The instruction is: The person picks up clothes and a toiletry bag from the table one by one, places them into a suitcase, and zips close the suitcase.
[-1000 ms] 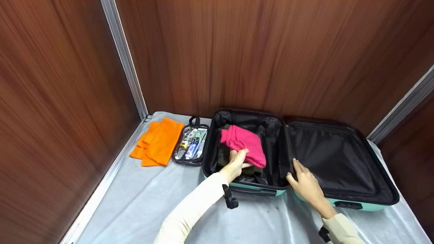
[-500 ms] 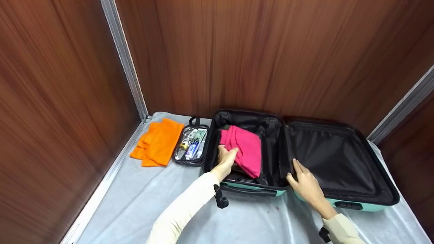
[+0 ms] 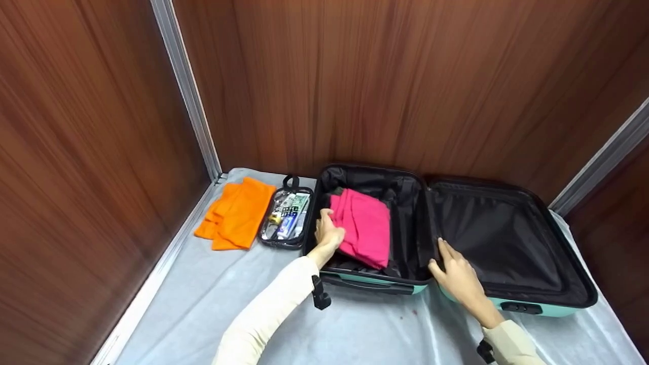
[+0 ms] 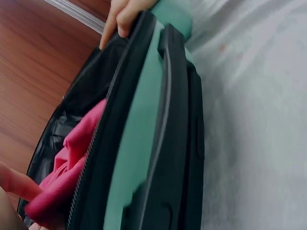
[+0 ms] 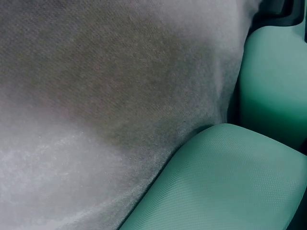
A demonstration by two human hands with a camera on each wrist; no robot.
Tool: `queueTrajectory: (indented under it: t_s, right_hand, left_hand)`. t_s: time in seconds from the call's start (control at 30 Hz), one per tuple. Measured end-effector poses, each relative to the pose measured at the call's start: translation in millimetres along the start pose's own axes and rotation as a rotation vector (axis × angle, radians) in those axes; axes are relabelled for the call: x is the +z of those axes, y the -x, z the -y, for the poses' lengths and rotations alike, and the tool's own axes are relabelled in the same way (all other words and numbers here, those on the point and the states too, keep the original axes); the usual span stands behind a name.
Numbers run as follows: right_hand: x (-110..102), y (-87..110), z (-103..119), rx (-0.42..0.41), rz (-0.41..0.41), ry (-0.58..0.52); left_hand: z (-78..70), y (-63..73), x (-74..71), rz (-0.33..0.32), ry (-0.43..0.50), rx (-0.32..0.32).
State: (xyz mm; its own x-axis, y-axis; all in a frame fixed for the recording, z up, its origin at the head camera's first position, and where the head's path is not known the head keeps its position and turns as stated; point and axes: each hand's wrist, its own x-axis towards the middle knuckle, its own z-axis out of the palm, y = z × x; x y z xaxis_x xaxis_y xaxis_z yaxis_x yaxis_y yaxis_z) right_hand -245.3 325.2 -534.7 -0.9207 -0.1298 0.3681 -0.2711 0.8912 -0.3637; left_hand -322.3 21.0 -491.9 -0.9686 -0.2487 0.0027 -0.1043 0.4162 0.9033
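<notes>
An open suitcase [image 3: 375,285] with a mint-green shell and black lining lies with its two halves side by side. In its left half, a folded pink garment [image 3: 367,223] lies over darker cloth, most of which is hidden. My left hand [image 3: 327,234] pinches the garment's left edge; the left wrist view shows the thumb [image 4: 19,182] on top of the pink fabric and fingertips below. My right hand [image 3: 459,276] holds the suitcase rim where the halves meet, its fingers [image 4: 125,19] bent over the edge. In the right wrist view, that hand is hidden and the green shell [image 5: 230,177] shows.
Left of the suitcase lies a clear toiletry pouch [image 3: 286,215] with tubes inside, and beside it a folded orange garment [image 3: 238,213]. The suitcase lid [image 3: 507,238] lies opened to the right. Wood-look panels [image 3: 385,81] stand behind and at both sides. A grey cloth [image 3: 203,304] covers the surface.
My left hand has moved left from the garment's near side to its left edge. The pink garment has turned slightly and lies flatter, its near corner closer to the front. My right hand stays still.
</notes>
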Motion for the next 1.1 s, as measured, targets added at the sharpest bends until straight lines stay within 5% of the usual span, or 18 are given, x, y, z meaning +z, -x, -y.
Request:
queueTrajectory:
  t_s: [0.3,1.1]
  right_hand:
    - [-1,0.0,-1,0.009,0.005,-0.003]
    - [0,-0.1,-1,0.023,0.025,-0.009]
  left_hand:
    - [4.7,-5.9,-6.6,-0.022,-0.092,0.095]
    - [11.4,-15.7,-20.0,-0.063,0.009,0.223]
